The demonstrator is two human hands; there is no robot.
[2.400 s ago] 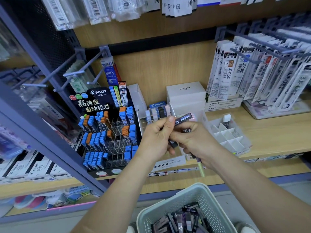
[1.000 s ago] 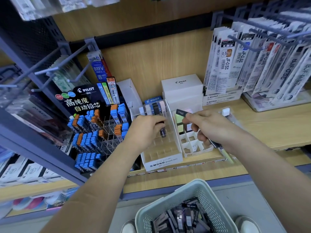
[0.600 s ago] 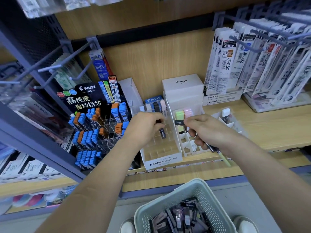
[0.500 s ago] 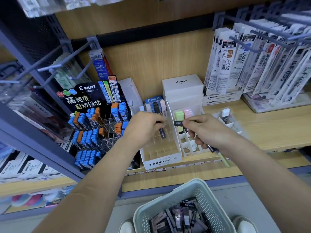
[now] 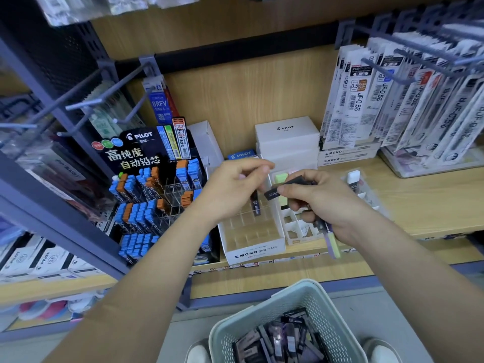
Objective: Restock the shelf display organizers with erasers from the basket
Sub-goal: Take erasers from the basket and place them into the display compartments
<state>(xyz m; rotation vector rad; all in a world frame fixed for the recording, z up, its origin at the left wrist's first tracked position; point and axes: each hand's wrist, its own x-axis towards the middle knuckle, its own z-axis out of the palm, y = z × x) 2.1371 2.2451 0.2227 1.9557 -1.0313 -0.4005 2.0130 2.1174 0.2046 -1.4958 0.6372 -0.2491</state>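
From the head camera, the right hand [image 5: 322, 203] pinches a dark-sleeved eraser [image 5: 273, 192] between thumb and forefinger, with a bundle of spare erasers [image 5: 330, 238] clamped under its lower fingers. The held eraser lies roughly level, its long axis pointing left toward the left hand [image 5: 233, 189], which hangs just beside its free end with fingers curled nearly together; whether they hold anything I cannot tell, as the fingertips are blurred. Directly below the gap between the hands sits the MONO organizer [image 5: 255, 251], one dark eraser [image 5: 255, 204] already upright in a rear cell. The left hand is nearer the open cells, so the piece probably passes leftward, then tips upright. More stock lies in the basket [image 5: 318, 299] below.
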